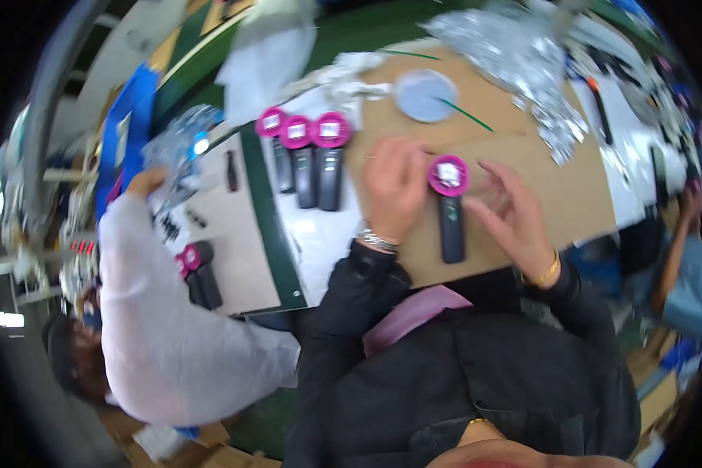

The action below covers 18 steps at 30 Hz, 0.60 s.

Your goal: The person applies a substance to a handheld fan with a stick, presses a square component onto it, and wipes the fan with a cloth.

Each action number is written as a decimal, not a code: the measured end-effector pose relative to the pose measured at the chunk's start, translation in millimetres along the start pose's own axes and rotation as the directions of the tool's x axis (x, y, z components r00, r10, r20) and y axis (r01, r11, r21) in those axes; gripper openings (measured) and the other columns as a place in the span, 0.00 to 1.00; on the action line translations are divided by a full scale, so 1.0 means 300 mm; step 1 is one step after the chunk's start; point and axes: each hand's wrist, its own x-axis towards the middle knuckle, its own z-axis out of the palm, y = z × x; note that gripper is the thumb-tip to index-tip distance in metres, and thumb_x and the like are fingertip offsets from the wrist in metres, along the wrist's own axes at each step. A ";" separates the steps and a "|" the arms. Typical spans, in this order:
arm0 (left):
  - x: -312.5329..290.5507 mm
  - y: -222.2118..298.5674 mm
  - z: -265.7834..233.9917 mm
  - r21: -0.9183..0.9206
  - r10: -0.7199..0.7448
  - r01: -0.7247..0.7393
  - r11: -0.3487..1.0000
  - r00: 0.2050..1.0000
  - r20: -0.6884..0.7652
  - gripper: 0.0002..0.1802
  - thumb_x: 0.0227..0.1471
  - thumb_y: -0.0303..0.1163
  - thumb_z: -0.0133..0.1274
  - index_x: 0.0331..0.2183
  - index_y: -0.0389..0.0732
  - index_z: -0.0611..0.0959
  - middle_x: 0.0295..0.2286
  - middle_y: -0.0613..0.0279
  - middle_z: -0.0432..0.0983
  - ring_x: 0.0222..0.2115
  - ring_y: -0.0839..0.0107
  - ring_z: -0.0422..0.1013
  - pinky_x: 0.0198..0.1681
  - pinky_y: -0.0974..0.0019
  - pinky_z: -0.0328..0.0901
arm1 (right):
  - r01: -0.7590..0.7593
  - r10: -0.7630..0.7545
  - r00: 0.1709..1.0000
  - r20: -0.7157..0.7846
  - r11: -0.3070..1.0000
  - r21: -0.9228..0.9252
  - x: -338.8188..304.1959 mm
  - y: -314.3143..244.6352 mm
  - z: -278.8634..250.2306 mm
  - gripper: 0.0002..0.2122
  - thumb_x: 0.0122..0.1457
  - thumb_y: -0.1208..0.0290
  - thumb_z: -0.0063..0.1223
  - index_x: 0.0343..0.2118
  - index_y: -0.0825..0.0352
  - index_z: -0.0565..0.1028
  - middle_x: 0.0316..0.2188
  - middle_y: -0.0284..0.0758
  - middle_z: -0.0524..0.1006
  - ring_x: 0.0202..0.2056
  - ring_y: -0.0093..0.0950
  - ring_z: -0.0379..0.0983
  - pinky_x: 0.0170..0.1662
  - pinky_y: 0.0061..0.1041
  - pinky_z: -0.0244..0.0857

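A handheld device with a black handle and a round magenta head [449, 228] lies on the brown board [538, 203] in front of me, with a shiny pale patch in the middle of its head. Just left of that head is my left hand [395, 187], its fingers curled together; what they hold, if anything, is hidden. My right hand [513, 214] sits to the right of the device, thumb and fingers apart with nothing between them. Its thumb tip is close to the handle; I cannot tell whether they touch.
Three similar magenta-headed devices [305, 168] lie to the left on white sheeting. A round translucent dish [424, 97] with a green stick [466, 115] stands beyond my hands. Crumpled silvery wrap [550, 117] lies far right. At left, a person in white [171, 312] works at a neighbouring board [242, 257].
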 end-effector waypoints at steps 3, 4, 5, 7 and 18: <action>0.028 0.024 0.012 -0.077 -0.041 0.043 0.996 0.999 0.028 0.04 0.55 0.23 0.60 0.35 0.36 0.85 0.31 0.52 0.80 0.34 0.52 0.76 0.39 0.53 0.69 | 0.055 -0.061 0.997 -0.055 0.992 -0.110 0.048 0.007 -0.103 0.19 0.59 0.76 0.68 0.53 0.66 0.79 0.35 0.28 0.76 0.32 0.18 0.68 0.31 0.19 0.62; 0.029 0.029 0.016 -0.091 -0.065 0.068 0.994 0.997 0.034 0.04 0.54 0.24 0.61 0.35 0.36 0.85 0.31 0.53 0.80 0.34 0.52 0.76 0.39 0.54 0.69 | 0.038 -0.047 0.996 -0.070 0.992 -0.120 0.059 0.014 -0.125 0.19 0.59 0.76 0.68 0.53 0.66 0.79 0.35 0.28 0.76 0.32 0.18 0.68 0.31 0.19 0.62; 0.028 0.034 0.019 -0.099 -0.090 0.093 0.991 0.995 0.036 0.05 0.54 0.24 0.62 0.35 0.36 0.85 0.31 0.54 0.80 0.34 0.53 0.76 0.40 0.54 0.70 | 0.059 -0.074 0.992 -0.097 0.986 -0.154 0.070 0.017 -0.143 0.17 0.59 0.75 0.68 0.52 0.66 0.80 0.35 0.29 0.77 0.32 0.19 0.68 0.31 0.19 0.62; 0.031 0.034 0.021 -0.089 -0.045 0.054 0.995 0.994 0.100 0.07 0.52 0.26 0.64 0.36 0.37 0.86 0.32 0.55 0.80 0.35 0.54 0.76 0.41 0.55 0.69 | 0.117 -0.147 0.980 -0.132 0.970 -0.212 0.097 0.025 -0.164 0.15 0.60 0.74 0.67 0.49 0.66 0.81 0.34 0.30 0.77 0.32 0.20 0.69 0.31 0.19 0.63; 0.050 0.033 -0.033 -0.008 0.169 -0.183 0.983 0.890 0.424 0.23 0.41 0.38 0.73 0.41 0.42 0.87 0.43 0.61 0.79 0.45 0.57 0.72 0.48 0.56 0.66 | 0.247 -0.274 0.961 0.038 0.787 -0.565 0.227 0.104 -0.122 0.21 0.59 0.64 0.67 0.55 0.63 0.77 0.40 0.41 0.81 0.38 0.43 0.78 0.38 0.39 0.71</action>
